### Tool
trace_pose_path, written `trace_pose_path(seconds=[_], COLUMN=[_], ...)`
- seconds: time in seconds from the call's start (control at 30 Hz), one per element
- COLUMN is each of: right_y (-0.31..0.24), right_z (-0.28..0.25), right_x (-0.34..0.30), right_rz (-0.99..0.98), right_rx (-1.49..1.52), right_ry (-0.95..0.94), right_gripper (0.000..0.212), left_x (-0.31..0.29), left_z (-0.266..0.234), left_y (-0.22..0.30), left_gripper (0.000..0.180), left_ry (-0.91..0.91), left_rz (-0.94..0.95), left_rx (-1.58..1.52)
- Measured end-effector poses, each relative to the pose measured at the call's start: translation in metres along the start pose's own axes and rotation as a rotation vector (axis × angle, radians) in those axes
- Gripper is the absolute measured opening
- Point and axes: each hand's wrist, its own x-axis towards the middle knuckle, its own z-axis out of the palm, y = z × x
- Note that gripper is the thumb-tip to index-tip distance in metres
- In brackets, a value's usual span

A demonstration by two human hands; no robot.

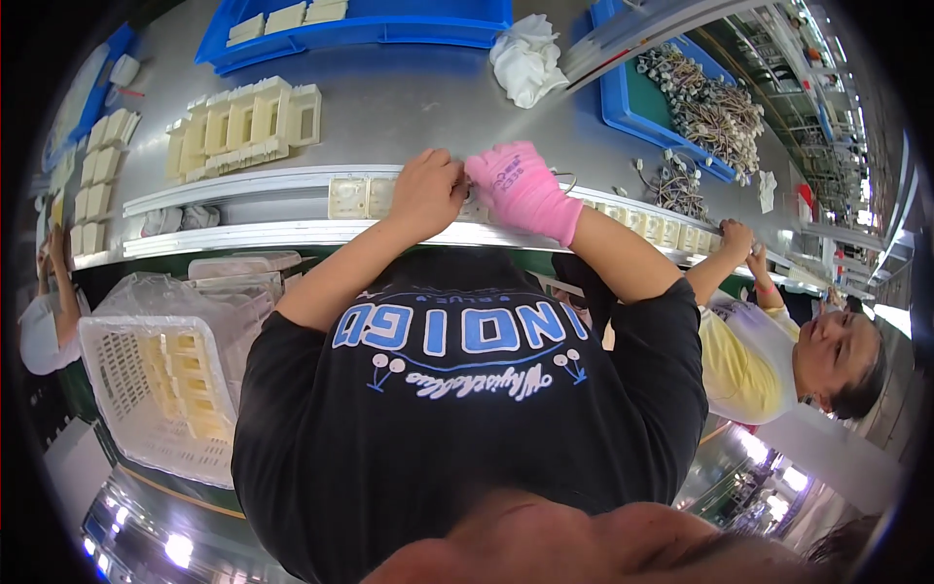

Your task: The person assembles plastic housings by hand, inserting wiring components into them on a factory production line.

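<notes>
My bare left hand [426, 198] rests over the metal rail track [263, 179], its fingers curled inward. Close beside it is my right hand [520, 190] in a pink glove, with the fingers bent and drawn together. The two hands nearly meet at the fingertips, and what they grip there is hidden. A thin wire [570, 181] sticks out by the pink glove. Cream plastic housings [352, 199] sit in the track to the left of my left hand. More cream housings [666, 232] line the track to the right of the glove.
Cream housings [243, 125] stand stacked beyond the track. Farther off are a blue tray [389, 31], crumpled white cloth [527, 60] and a blue bin [623, 102] of wired parts [715, 112]. A white basket [102, 389] stands at left. A co-worker's hand [736, 237] works at right.
</notes>
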Motion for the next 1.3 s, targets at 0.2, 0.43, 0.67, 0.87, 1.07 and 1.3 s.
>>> trace_pose_path(seconds=[0.2, 0.43, 0.67, 0.87, 1.07, 1.3], right_y=[0.009, 0.009, 0.0, 0.019, 0.022, 0.083], right_z=[0.003, 0.009, 0.01, -0.019, -0.034, 0.027], right_x=[0.0, 0.0, 0.004, 0.005, 0.004, -0.003], right_rz=[-0.063, -0.029, 0.042, 0.107, 0.132, 0.316], right_rx=[-0.043, 0.034, 0.0, 0.167, -0.2, 0.252], right_ry=[-0.063, -0.026, -0.117, -0.29, 0.042, 0.272], right_gripper=[0.015, 0.014, 0.012, 0.014, 0.025, 0.025], left_x=[0.003, -0.003, -0.002, -0.001, 0.002, 0.0], left_z=[0.004, 0.006, 0.001, 0.001, 0.002, -0.009], left_y=[0.007, 0.0, 0.002, 0.002, 0.005, 0.001], left_gripper=[0.008, 0.011, 0.013, 0.013, 0.014, 0.022], left_ry=[-0.01, 0.05, -0.019, 0.021, -0.001, -0.057], left_rz=[-0.069, -0.006, 0.048, 0.089, 0.129, 0.118], left_rx=[0.005, -0.003, 0.053, 0.042, 0.057, -0.035])
